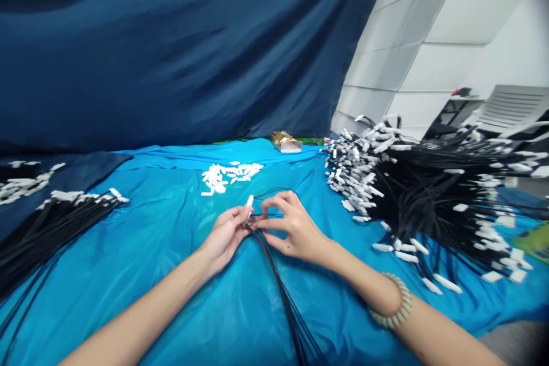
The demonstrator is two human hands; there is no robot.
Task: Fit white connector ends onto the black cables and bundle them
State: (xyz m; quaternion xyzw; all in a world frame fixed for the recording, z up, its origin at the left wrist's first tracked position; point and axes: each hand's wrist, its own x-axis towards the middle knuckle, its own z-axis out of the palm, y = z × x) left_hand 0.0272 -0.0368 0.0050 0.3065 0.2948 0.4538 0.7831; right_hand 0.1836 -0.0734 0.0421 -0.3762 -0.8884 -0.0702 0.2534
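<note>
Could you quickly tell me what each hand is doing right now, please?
Left hand: shut on the white connector at a black cable end.
Right hand: fingers pinched on the same cable.

left hand (pixel 223 235): pinches white connector (pixel 249 202) on black cable bundle (pixel 283 291) | right hand (pixel 290 227): fingers cable loop | desk (pixel 171 274): blue cloth, loose white connectors (pixel 227 175), cable heap (pixel 433 194) right

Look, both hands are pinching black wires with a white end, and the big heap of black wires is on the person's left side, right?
Not quite. The big heap of black wires lies on the person's right, as the head view shows. The left hand and right hand do pinch black wires with a white end.
</note>
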